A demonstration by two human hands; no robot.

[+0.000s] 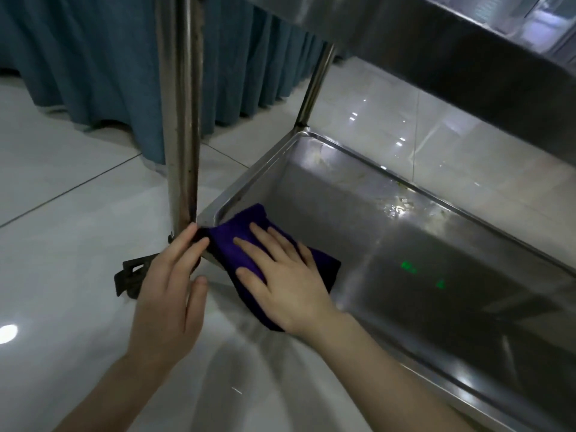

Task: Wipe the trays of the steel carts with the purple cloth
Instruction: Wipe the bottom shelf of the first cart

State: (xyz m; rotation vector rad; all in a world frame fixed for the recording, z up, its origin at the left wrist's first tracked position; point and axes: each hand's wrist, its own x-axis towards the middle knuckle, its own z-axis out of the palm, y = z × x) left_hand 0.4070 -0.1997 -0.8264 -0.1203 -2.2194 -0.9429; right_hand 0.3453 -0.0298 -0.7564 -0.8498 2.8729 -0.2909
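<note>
Head view is showing one steel cart with two trays in sight: an upper tray (pixel 467 42) and a lower tray (pixel 420 275). One purple cloth (pixel 227 244) is lying over the lower tray's near corner rim. The right hand (pixel 280 275) is pressing flat on it, fingers spread. The left hand (pixel 168 288), loosely open, is touching the corner post (pixel 180 120), gripping nothing.

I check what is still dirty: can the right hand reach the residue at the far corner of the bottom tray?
Probably yes. The right hand lies flat on the cloth at the near corner, and the tray floor between it and the residue is bare. The shelf overhead leaves a gap.
</note>
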